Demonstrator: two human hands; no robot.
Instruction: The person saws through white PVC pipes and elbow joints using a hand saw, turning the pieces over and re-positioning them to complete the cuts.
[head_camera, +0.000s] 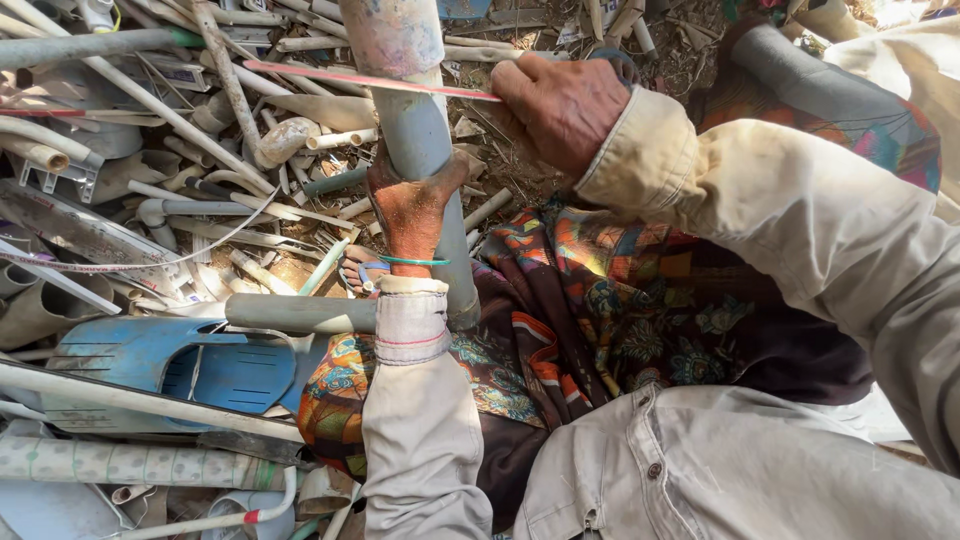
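Note:
My left hand (412, 205) is wrapped around a thick grey plastic pipe (420, 130) that runs from the top of the view down over my lap. A green bangle sits on that wrist. My right hand (560, 100) grips the handle end of a thin red hacksaw blade (370, 80) that lies across the pipe just above my left hand. I wear a beige long-sleeved shirt over a colourful patterned cloth (600, 300).
A heap of cut grey and white pipe pieces (200, 130) covers the ground to the left. A blue plastic piece (200, 365) lies at lower left beside a horizontal grey pipe (300, 312). My sandalled foot (360, 270) shows beside the pipe.

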